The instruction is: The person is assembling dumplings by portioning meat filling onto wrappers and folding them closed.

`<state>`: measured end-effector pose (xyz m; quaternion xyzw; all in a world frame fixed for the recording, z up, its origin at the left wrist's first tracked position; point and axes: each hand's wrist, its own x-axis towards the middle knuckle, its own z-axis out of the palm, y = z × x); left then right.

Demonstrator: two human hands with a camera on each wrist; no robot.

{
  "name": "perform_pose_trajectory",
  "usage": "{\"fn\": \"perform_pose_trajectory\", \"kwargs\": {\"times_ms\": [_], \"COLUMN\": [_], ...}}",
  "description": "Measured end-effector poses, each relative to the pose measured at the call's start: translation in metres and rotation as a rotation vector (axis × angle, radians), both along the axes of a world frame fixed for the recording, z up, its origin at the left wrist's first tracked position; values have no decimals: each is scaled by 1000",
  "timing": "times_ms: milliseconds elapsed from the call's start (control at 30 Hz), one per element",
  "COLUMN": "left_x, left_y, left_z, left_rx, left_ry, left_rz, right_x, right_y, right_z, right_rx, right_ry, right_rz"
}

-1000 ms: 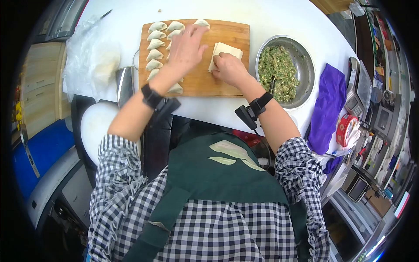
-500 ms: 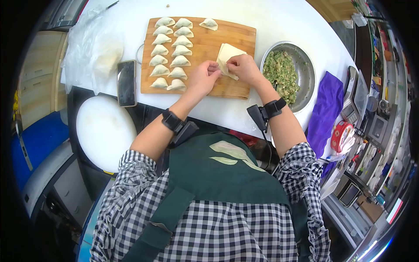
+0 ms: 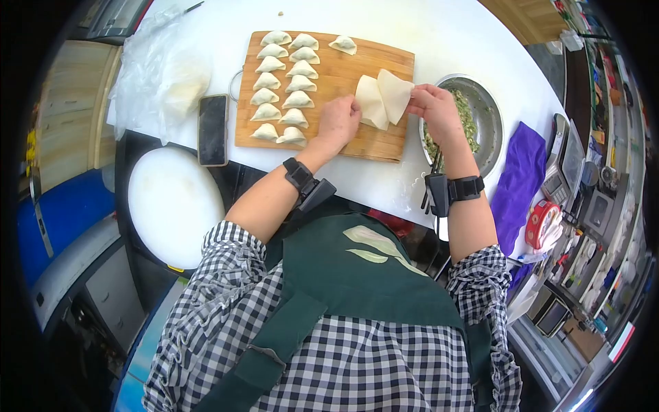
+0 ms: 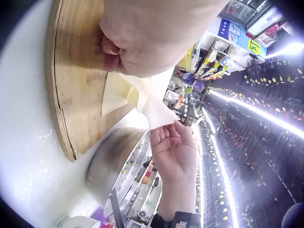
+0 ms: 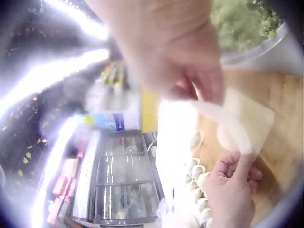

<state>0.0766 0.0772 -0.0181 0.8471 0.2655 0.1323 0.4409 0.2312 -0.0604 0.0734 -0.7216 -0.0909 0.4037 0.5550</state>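
Observation:
Between the two hands a thin square dough wrapper [image 3: 393,96] is lifted and bent, over a stack of wrappers [image 5: 254,114] on the wooden cutting board [image 3: 334,69]. My right hand [image 3: 438,113] pinches its right corner with thumb and fingertips, near the bowl's rim. At the left edge, my left hand [image 3: 340,122] has its fingers curled in and pinches wrapper dough between thumb and fingers, as the right wrist view shows. Two columns of folded dumplings [image 3: 301,84] lie left of that hand. One single dumpling [image 3: 342,45] sits near the board's far edge.
To the right stands a metal bowl [image 3: 491,127] of green filling [image 3: 469,123], with dark utensil handles leaning over its near side. A phone [image 3: 213,130] and a plastic bag [image 3: 147,82] lie left of the board. Purple cloth [image 3: 518,185] is at the far right.
The left hand has come from the far dumpling back to the wrappers. The right hand has moved right, lifting a wrapper off the stack. The head view has shifted slightly.

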Motion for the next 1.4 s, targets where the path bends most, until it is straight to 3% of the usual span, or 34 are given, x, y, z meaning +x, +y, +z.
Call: {"fn": "perform_pose_trajectory", "kwargs": {"times_ms": [67,300,500,567,600,667,700,767,900,933,1000,1033,1067,1100,1133,1167,1267,1333,1367,1400], "left_x": [1,3,-2,2,6,15,18,23,19,17,18,19,19,18,14,11,1,-11,-18,-24], "left_y": [-1,-2,-12,-20,-24,-31,-31,-28,-35,-38,-44,-47,-49,-49,-45,-42,-38,-36,-36,-37], "left_z": [-2,-3,31,39,42,49,51,57,78,86,100,106,109,108,105,105,103,102,103,104], "left_rx": [-25,-17,62,-239,-240,-681,-680,-1068,-1116,-1025,-933,-988,-1042,-1044,-1308,-1573,-1763,-1866,-1890,-1913], "left_ry": [41,40,86,-251,-251,-497,-497,-458,-571,-598,-626,-674,-722,-720,-691,-651,-640,-671,-639,-609], "left_rz": [42,41,77,59,52,-18,-20,39,-165,-225,-288,-301,-316,-322,-320,-316,-185,-251,-255,-260], "right_x": [7,18,13,5,2,-2,-5,-9,-10,-12,-20,-27,-39,-55,-64,-69,-73,-61,-57,-55], "right_y": [-9,-35,-56,-53,-51,-47,-46,-43,-42,-41,-33,-30,-23,-14,-13,-21,-50,-94,-115,-138], "right_z": [7,24,51,59,60,60,62,65,78,81,85,87,88,90,91,94,95,89,79,64], "right_rx": [160,396,372,350,349,291,288,379,507,505,390,303,303,201,91,86,140,9,-5,-155], "right_ry": [77,97,-84,-196,-197,-204,-203,-149,-134,-133,-325,-421,-424,-661,-894,-897,-805,-819,-822,-1033], "right_rz": [-119,-291,-258,-216,-223,-104,-112,-176,-280,-286,-155,-12,-16,170,359,354,257,-24,-33,132]}}
